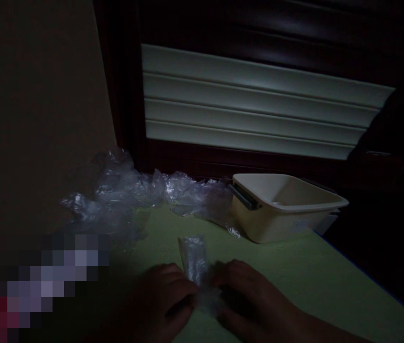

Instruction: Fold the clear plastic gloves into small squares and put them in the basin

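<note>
A small clear plastic bag (195, 257) lies lengthwise on the green tabletop (294, 271), its near end blurred and crumpled. From the left, my left hand (168, 300) has its fingers and thumb curled together at the bag's near end. My right hand (255, 297) bends its fingers and thumb around the same end from the other side. Whatever may be inside the bag is too dim to make out. Both hands are dark and partly in shadow.
Crumpled clear plastic bags (123, 190) heap along the back left of the table. A cream plastic bin (283, 221) with a dark handle stands at the back right, near the table's edge. Behind rises a dark wooden frame with pale slats (251, 105). A pixelated patch covers the lower left.
</note>
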A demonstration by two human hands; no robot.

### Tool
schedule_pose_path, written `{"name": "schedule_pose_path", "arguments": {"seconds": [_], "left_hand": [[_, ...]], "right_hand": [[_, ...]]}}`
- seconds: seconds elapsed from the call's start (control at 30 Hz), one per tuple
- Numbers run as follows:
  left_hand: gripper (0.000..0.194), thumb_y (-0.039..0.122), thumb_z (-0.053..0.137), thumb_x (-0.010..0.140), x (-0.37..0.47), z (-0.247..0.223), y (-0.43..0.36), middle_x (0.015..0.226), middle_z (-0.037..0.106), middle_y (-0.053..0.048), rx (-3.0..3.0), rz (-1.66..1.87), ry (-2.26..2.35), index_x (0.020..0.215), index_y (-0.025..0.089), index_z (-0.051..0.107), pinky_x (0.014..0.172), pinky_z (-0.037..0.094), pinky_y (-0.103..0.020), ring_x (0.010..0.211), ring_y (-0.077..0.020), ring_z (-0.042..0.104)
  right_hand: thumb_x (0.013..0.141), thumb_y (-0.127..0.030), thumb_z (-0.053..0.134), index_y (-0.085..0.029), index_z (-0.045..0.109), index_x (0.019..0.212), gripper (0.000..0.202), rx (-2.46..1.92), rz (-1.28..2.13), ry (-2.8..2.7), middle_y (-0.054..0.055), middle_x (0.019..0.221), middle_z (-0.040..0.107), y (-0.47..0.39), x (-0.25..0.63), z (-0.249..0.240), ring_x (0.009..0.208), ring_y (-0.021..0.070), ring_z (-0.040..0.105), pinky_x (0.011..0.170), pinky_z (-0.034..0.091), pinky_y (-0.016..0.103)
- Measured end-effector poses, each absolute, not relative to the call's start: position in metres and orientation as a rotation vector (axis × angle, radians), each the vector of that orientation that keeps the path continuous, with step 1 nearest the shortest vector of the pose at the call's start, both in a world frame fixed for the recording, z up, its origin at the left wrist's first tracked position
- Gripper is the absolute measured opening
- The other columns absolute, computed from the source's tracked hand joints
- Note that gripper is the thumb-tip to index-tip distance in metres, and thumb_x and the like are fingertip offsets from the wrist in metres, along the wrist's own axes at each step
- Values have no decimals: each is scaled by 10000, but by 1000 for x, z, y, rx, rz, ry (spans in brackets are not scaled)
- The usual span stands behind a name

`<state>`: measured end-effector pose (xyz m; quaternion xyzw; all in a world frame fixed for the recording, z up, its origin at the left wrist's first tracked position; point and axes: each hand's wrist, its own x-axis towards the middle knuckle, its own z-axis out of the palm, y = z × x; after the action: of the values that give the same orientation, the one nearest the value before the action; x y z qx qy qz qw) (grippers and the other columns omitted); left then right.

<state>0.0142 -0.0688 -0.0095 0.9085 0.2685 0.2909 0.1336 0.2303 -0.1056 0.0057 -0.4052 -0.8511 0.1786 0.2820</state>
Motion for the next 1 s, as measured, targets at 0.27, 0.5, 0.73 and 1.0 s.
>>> {"name": "schedule_pose_path", "arguments": {"seconds": [0.27, 0.5, 0.73, 1.0], "left_hand": [[238, 168, 590, 812, 10, -28, -75, 855, 694, 32, 2447, 983, 1003, 1021, 278, 622, 703, 519, -218, 766, -140, 667], [365, 180, 586, 810, 9, -35, -77, 761, 681, 42, 2364, 1063, 1115, 1159, 268, 530, 654, 543, -215, 665, -131, 664], [447, 108, 541, 790, 14, -28, -82, 740, 621, 69, 2471, 1146, 1015, 1177, 302, 429, 611, 515, -186, 607, -115, 627], [443, 90, 483, 788, 15, -25, -83, 1033, 596, -33, 2669, 1102, 1095, 1192, 266, 447, 759, 526, -256, 870, -180, 617]], "right_hand": [[873, -210, 521, -157, 622, 778, 149, -1119, 736, -2091, 43, 731, 630, -100, 225, -3, 662, 143, 561, 593, 413, 238], [799, -227, 562, -172, 547, 847, 74, -1179, 1046, -1862, -2, 676, 584, -100, 221, -7, 577, 113, 510, 515, 369, 214], [782, -199, 584, -217, 398, 841, 196, -1161, 1052, -1830, -35, 664, 546, -99, 219, -9, 550, 100, 489, 496, 351, 198], [794, -124, 583, -209, 435, 774, 172, -1208, 563, -2160, -14, 684, 541, -100, 221, -6, 576, 118, 502, 492, 373, 195]]}}
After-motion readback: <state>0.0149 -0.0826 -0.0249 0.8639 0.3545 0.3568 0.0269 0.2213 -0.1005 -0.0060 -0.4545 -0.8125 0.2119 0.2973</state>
